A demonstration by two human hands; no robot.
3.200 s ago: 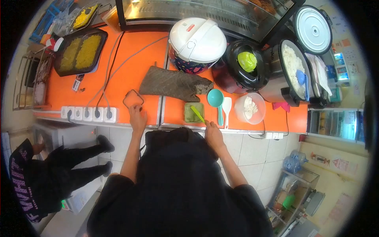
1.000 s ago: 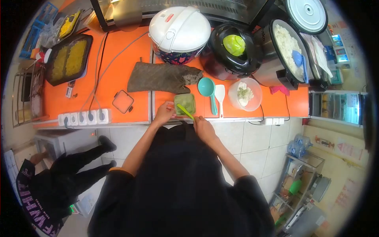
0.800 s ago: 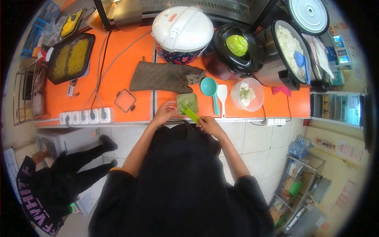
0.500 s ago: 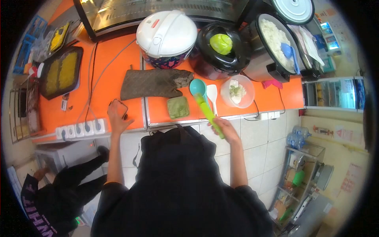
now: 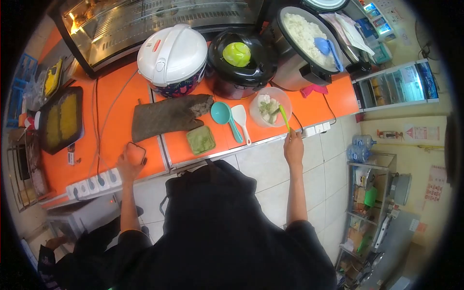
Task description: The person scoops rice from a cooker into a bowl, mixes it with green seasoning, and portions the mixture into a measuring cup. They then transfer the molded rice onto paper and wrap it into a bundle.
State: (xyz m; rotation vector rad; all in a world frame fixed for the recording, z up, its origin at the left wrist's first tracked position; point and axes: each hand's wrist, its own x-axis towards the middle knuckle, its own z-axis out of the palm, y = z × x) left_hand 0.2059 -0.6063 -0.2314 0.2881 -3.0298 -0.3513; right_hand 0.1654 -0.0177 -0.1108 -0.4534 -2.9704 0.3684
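My right hand is closed round the bright green handle of a utensil. Its far end dips into a clear plastic bowl holding white food with green bits; its shape is hard to make out there. On the counter's left part, my left hand curls at the side of a small dark-rimmed rectangular thing, perhaps a phone. Between the hands lie a turquoise ladle, a white rice paddle, a folded green cloth and a dark oven mitt.
Behind stand a white rice cooker, a black pot and a large cooker of rice. A power strip and cables run at left, beside a dark tray of yellow food. Another person is at lower left.
My right hand has moved right and away from me, bringing the green utensil from beside the ladle into the bowl. My left hand stays by the rectangular thing, fingers drawn closer. The view has shifted.
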